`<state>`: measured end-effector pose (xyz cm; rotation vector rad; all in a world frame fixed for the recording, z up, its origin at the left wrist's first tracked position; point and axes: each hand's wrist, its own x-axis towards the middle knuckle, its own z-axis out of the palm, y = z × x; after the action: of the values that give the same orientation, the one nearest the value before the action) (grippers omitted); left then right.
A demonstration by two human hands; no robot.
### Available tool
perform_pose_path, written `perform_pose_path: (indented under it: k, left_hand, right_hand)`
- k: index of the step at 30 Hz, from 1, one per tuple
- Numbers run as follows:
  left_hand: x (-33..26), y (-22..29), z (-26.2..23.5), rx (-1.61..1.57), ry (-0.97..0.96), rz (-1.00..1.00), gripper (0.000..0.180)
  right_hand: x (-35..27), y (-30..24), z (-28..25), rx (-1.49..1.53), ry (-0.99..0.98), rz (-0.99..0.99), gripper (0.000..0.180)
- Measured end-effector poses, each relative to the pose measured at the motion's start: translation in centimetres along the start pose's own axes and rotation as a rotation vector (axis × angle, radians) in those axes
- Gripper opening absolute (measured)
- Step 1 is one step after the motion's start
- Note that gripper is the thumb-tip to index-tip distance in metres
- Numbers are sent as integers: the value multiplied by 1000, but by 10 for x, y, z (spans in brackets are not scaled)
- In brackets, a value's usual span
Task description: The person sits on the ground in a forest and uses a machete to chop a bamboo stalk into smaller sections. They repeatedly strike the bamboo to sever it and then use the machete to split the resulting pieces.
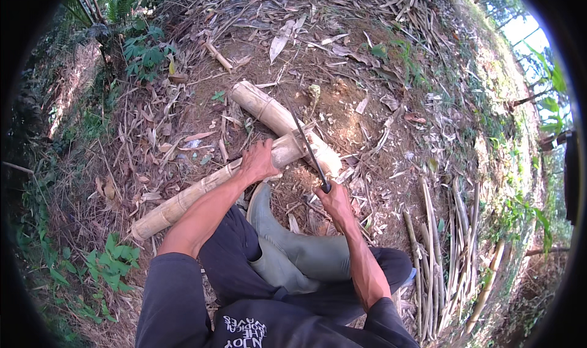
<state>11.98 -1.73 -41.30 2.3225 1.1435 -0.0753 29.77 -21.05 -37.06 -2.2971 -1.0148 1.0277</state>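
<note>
My left hand (pixel 258 160) grips a long pale bamboo pole (pixel 183 201) that runs from lower left up to the middle. Its far end lies across a thicker bamboo log (pixel 269 111) on the dirt. My right hand (pixel 333 200) is closed on the handle of a long dark blade (pixel 304 141). The blade points up and away, and its edge meets the pole's end where the two bamboo pieces cross. My grey-green rubber boot (pixel 293 241) sits just below the pole, between my arms.
Split bamboo strips (pixel 443 250) lie bundled at the lower right. Dry leaves, chips and sheaths litter the brown soil. Green plants (pixel 143 51) grow at the upper left and lower left. The ground slopes off toward the right.
</note>
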Motion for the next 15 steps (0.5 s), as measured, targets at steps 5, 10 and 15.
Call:
perform_pose_path:
  k: [5, 10, 15]
  left_hand:
    - [4, 10, 4, -37, 75, 12, 78]
    - [12, 21, 0, -44, 93, -28, 74]
    - [13, 34, 1, 24, 53, -79, 80]
  right_hand:
    - [-1, 3, -19, -177, 103, -113, 32]
    - [6, 21, -47, -198, 181, -376, 25]
    - [38, 27, -48, -391, 175, -424, 26]
